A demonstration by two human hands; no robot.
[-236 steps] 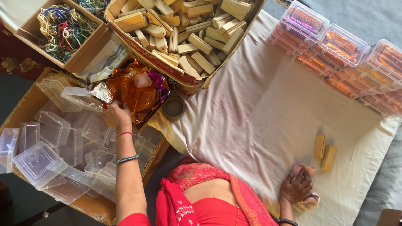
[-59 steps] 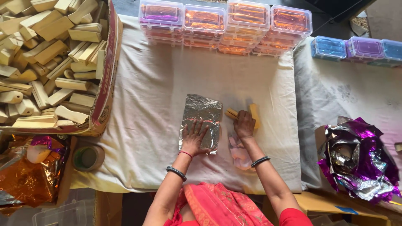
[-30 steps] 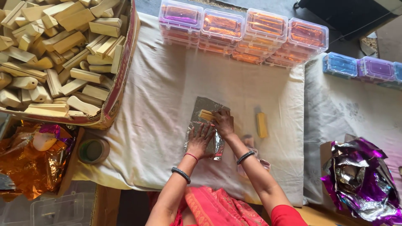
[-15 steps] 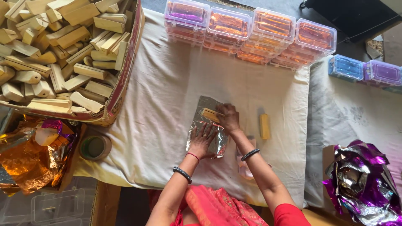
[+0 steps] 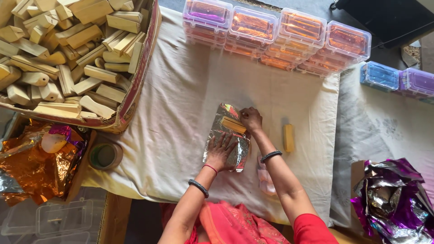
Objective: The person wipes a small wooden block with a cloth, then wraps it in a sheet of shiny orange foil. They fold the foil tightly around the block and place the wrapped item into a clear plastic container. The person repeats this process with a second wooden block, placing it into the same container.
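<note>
A shiny silver foil sheet (image 5: 227,156) lies on the white cloth (image 5: 181,117) in front of me. My left hand (image 5: 220,151) presses flat on the foil, fingers spread. A small pale wooden block (image 5: 232,125) rests on the far end of the foil, and my right hand (image 5: 251,119) grips its right end. A second wooden block (image 5: 288,138) lies on the cloth to the right, apart from both hands.
A cardboard box (image 5: 135,86) full of wooden blocks stands at the left. Stacked clear lidded boxes (image 5: 275,38) line the far edge, blue and purple ones (image 5: 398,79) farther right. Orange foil (image 5: 36,167), a tape roll (image 5: 105,156) and purple-silver foil (image 5: 393,199) lie nearby.
The foil sheet was laid down and one of the two blocks moved onto its far end. My left hand stays flat on the foil; the other block remains on the cloth.
</note>
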